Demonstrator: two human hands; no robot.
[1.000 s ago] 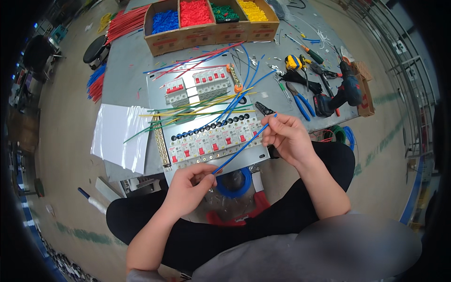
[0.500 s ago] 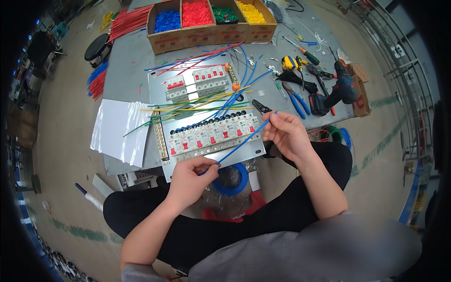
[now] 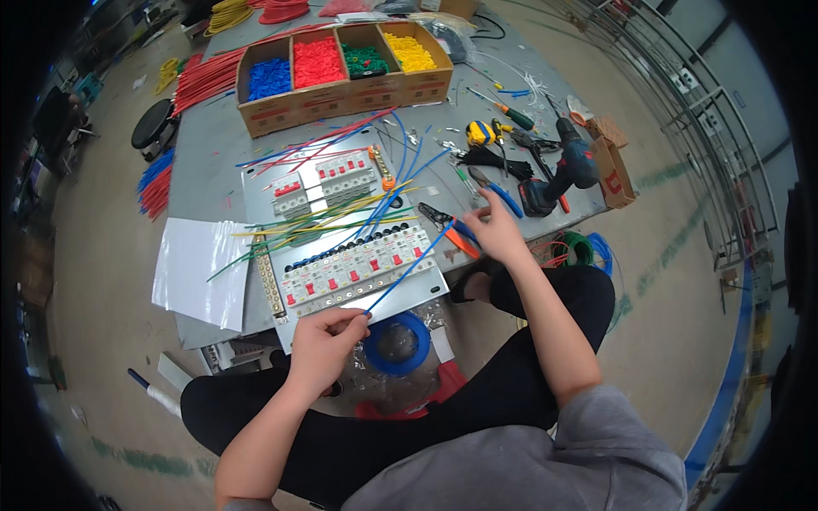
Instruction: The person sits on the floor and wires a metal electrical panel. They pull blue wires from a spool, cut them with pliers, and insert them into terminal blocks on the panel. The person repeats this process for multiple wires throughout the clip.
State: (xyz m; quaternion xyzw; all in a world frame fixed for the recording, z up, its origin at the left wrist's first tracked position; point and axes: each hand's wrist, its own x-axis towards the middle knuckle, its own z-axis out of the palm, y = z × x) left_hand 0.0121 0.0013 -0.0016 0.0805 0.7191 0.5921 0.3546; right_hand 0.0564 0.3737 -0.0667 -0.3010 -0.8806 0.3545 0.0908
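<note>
My left hand (image 3: 322, 351) is closed, pinching the lower end of a blue wire (image 3: 400, 279) between thumb and fingers. The wire slants up to the right across the front of the breaker row (image 3: 358, 271), its far end loose. That end lies near a wire stripper (image 3: 460, 242) with orange and blue handles, at the right edge of the metal mounting plate (image 3: 433, 284). Beside the stripper's handles is my right hand (image 3: 496, 232), slightly blurred, thumb and fingers apart with nothing visible between them. Blue-handled pliers (image 3: 504, 199) lie just beyond its fingertips.
Yellow, green and blue wires (image 3: 341, 213) cross the plate between two breaker rows. A divided cardboard box (image 3: 341, 100) of coloured caps stands behind. A cordless drill (image 3: 558, 175), tape measure (image 3: 480, 133) and screwdriver (image 3: 517, 117) lie right. A blue wire coil (image 3: 398, 368) sits below.
My right hand has let go of the blue wire's upper end and moved over by the stripper handles. My left hand still pinches the wire. The view has shifted, showing more of the table's far side.
</note>
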